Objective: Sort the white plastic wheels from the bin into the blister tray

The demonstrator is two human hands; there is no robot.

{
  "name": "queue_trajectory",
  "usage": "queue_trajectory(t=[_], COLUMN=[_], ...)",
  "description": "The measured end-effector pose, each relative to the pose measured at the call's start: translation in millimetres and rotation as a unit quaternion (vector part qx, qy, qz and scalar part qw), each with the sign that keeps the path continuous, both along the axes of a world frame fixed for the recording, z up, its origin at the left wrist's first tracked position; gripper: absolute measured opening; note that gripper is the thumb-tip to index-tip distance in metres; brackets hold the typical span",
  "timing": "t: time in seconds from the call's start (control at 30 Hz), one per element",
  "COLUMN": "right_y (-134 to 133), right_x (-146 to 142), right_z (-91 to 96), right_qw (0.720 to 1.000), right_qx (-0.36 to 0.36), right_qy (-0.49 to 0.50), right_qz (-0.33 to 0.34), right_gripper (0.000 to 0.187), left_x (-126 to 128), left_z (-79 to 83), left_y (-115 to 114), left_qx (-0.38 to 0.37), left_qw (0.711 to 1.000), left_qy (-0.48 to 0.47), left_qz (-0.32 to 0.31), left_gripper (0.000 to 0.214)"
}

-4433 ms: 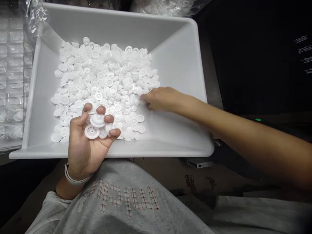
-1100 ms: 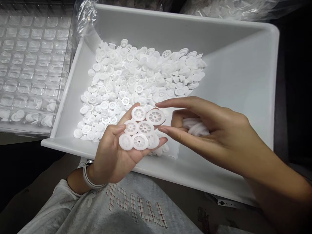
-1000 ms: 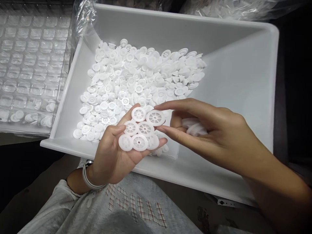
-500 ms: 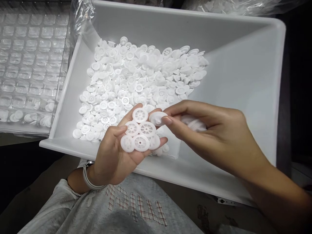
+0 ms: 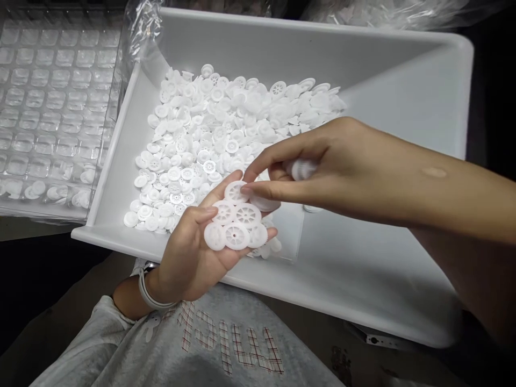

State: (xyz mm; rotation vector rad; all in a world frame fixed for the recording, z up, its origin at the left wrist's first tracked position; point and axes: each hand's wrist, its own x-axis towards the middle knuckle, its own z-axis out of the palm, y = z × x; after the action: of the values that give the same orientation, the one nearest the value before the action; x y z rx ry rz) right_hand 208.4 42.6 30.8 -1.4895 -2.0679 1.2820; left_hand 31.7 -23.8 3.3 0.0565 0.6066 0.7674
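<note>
Several white plastic gears (image 5: pixel 246 214) with spoked centres lie side by side on the upturned palm of my left hand (image 5: pixel 191 263), held at the edge by its thumb. Over that palm is my right hand (image 5: pixel 322 161), its thumb and index finger on the topmost gear (image 5: pixel 234 192). More white gears (image 5: pixel 303 169) are tucked in the curled fingers of the right hand; how many is hidden. Below both hands, a large heap of loose white gears (image 5: pixel 217 129) fills the left side of a light grey bin (image 5: pixel 419 102).
Left of the bin stands a clear plastic tray (image 5: pixel 48 107) with rows of pockets; its nearest pockets hold white parts. Crinkled clear plastic (image 5: pixel 145 32) covers the bin's far left corner. More clear plastic wrap (image 5: pixel 387 13) lies behind the bin's far wall.
My right hand has moved left and up, from the tilted gear at the right of my palm to the topmost gear. That tilted gear now rests on my left fingers.
</note>
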Motion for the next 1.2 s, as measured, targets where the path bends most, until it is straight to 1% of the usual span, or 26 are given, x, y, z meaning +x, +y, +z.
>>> queue_trajectory(t=[0.07,0.1,0.17,0.23,0.3,0.37,0.4,0.47,0.53,0.63,0.73,0.83,0.9,1.03,1.13,1.2], right_y=[-3,-7,-17,-29,-41,-49,-51,-55,-57,-58,-58,-59,-61,-69,-77,-81], right_x=[-1,-2,-4,-8,-11,-13,-13,-11,-6,-3,-5,-6,-4,11,22,26], right_z=[1.5,3.0,6.2,8.1,7.2,3.8,1.8,-1.5,-2.6,-1.6,-0.5,-0.2,-0.4,-1.5,-3.0,-4.8], right_qw=[1.000,0.999,0.992,0.968,0.934,0.901,0.888,0.873,0.866,0.864,0.863,0.854,0.853,0.873,0.894,0.903], right_qx=[0.010,0.031,0.116,0.234,0.326,0.376,0.394,0.418,0.439,0.445,0.438,0.447,0.453,0.434,0.404,0.393], right_qy=[-0.004,-0.010,-0.035,-0.080,-0.147,-0.210,-0.227,-0.233,-0.217,-0.202,-0.213,-0.233,-0.229,-0.191,-0.165,-0.155], right_qz=[-0.008,-0.015,-0.034,-0.038,0.001,0.055,0.073,0.094,0.103,0.120,0.131,0.130,0.121,0.118,0.095,0.082], right_gripper=[0.015,0.014,0.012,0.013,0.018,0.022,0.023,0.024,0.025,0.026,0.027,0.025,0.020,0.003,0.017,0.021], left_x=[0,0,1,1,0,0,0,0,0,2,2,2,1,0,0,0], left_z=[0.0,-0.1,-0.6,-1.4,-2.1,-2.8,-3.0,-3.1,-3.2,-3.7,-4.9,-5.6,-5.5,-4.3,-3.1,-2.7], left_y=[1,1,2,1,1,0,0,0,0,1,0,1,2,3,2,1], left_qx=[0.009,0.011,0.011,0.005,0.000,-0.005,-0.008,-0.013,-0.016,-0.008,0.005,0.004,0.005,0.009,0.005,0.002], left_qw=[1.000,1.000,1.000,1.000,1.000,1.000,1.000,1.000,1.000,1.000,0.999,0.999,0.999,0.999,0.999,0.999], left_qy=[0.002,0.000,-0.005,-0.008,-0.003,0.009,0.012,0.008,-0.005,-0.026,-0.037,-0.044,-0.047,-0.040,-0.040,-0.043], left_qz=[-0.014,-0.018,-0.018,-0.018,-0.020,-0.022,-0.022,-0.025,-0.020,-0.011,-0.009,-0.005,-0.006,-0.001,-0.001,0.000], left_gripper=[0.061,0.061,0.061,0.061,0.061,0.061,0.061,0.062,0.062,0.060,0.056,0.056,0.056,0.056,0.056,0.055])
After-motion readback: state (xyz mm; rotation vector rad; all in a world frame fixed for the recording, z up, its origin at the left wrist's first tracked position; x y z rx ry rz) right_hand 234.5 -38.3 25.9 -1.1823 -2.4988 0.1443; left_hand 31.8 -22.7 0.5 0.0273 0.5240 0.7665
